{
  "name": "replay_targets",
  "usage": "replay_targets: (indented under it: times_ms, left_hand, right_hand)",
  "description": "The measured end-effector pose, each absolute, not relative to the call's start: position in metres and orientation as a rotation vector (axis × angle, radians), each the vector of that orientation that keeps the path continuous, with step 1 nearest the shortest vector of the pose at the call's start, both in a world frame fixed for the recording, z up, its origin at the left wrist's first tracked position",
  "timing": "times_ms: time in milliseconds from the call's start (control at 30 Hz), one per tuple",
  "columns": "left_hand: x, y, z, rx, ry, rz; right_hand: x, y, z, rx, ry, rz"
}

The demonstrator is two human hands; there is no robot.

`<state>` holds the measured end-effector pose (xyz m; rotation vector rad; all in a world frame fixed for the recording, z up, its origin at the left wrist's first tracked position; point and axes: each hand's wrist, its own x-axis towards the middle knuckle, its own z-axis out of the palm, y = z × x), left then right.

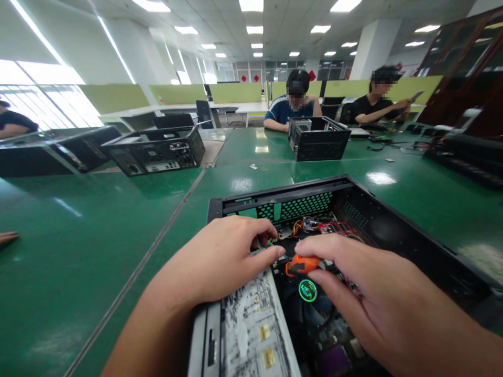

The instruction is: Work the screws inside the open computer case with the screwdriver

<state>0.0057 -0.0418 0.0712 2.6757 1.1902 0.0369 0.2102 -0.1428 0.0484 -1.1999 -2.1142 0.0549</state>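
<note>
An open black computer case [349, 183] lies in front of me, its inside facing up. My right hand [365, 277] grips an orange and black screwdriver handle [302, 265] between thumb and fingers, above the cooling fan [308, 309] with its shiny round label. The tool's shaft cannot be seen. My left hand [228, 256] rests over the metal drive bay [251, 319], its thumb and curled forefinger apart near the cables. Its other fingertips are hidden. Behind both hands are red and yellow wires [297, 226] and a red part [340, 229].
More computer cases stand on the green table [129, 225]: one at left [157, 149], one across from me [320, 137]. Two people [294, 99] sit at the far side. A hand [8, 237] shows at the left edge. Cables [387, 144] lie back right.
</note>
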Motion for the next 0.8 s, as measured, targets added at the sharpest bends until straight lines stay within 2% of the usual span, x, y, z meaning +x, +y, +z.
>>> replay_targets:
  times_ms: [633,800]
  left_hand:
    - [0.0057,-0.0419,0.0717,2.678,1.175,0.082]
    - [0.0059,-0.0428,0.0729,2.667,1.168,0.084]
  right_hand:
    - [0.2080,-0.1448,0.0461,-1.286,-2.104,0.031]
    - [0.2137,-0.1484,0.0482,-1.260,-2.154,0.116]
